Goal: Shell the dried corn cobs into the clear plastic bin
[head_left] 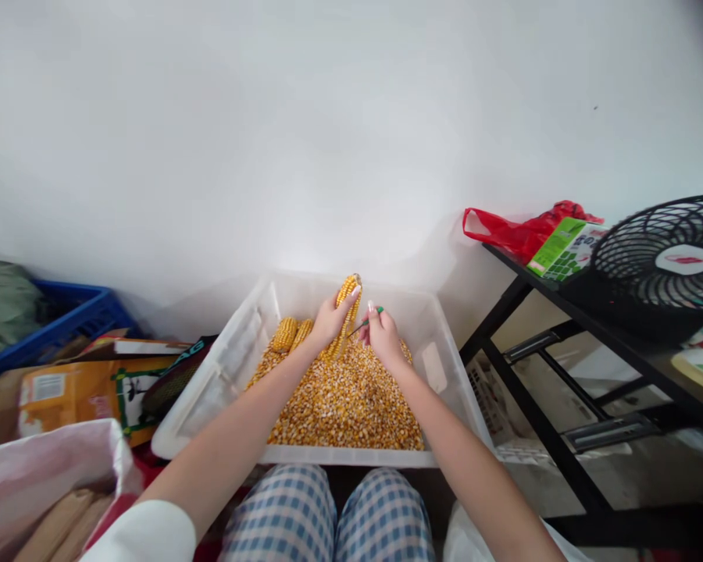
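Observation:
My left hand [330,320] is wrapped round an ear of corn [347,290], held tilted with its tip up above the tub. A bare strip without kernels seems to run down the lower part of the ear. Just right of it, my right hand [383,337] grips a thin tool with a green handle [377,311], which looks like a screwdriver. Its narrow shaft points left and down toward the ear. Below both hands, loose corn kernels [351,406] fill much of a translucent plastic tub [228,351]. Two more ears of corn [284,334] lie on the kernels at the tub's back left.
To the right stands a black table [539,297] carrying a fan [673,254], a green and white box [565,248] and a red plastic bag [521,234]. At left are a blue crate [87,312], packages [64,394] and a white bag [47,460]. A white wall rises behind.

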Motion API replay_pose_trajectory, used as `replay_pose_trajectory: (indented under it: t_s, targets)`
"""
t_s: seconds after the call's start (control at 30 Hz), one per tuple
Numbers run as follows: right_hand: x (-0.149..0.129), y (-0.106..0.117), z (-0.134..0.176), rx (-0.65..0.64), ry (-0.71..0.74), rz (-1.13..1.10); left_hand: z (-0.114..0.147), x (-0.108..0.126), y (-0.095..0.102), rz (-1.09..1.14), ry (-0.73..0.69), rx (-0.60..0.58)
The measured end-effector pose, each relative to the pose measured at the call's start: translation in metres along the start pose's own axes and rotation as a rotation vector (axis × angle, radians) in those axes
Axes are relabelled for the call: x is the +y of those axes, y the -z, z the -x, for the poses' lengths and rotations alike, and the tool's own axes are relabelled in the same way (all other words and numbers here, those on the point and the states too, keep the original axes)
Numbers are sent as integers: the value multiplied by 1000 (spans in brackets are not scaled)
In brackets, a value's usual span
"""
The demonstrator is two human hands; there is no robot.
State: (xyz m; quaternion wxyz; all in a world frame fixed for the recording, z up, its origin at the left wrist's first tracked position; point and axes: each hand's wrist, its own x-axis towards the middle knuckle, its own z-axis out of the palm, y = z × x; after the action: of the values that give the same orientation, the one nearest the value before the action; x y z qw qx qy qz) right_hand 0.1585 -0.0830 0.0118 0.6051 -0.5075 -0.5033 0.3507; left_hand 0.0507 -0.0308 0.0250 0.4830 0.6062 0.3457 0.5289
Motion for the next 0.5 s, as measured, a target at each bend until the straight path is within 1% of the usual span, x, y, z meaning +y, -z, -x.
replay_pose_trajectory:
  t_s: [0.1, 0.23, 0.3, 0.4, 0.43, 0.5]
  targets:
    - [1, -1, 1, -22, -8, 48, -4, -3, 4, -15, 16, 23]
    - [-2, -2, 1, 30, 63, -90, -7, -5, 7, 5, 42, 43]
    - [-2, -2, 1, -5, 37, -76, -7, -5, 7, 48, 77, 34]
    - [0, -2, 2, -75, -23, 28, -8, -5, 8, 117, 151, 9]
    - [0, -1, 2, -71, -21, 35, -8, -5, 8, 134, 168, 7]
    - [-3, 0, 2, -25, 17, -24, -9, -5, 9, 162, 189, 19]
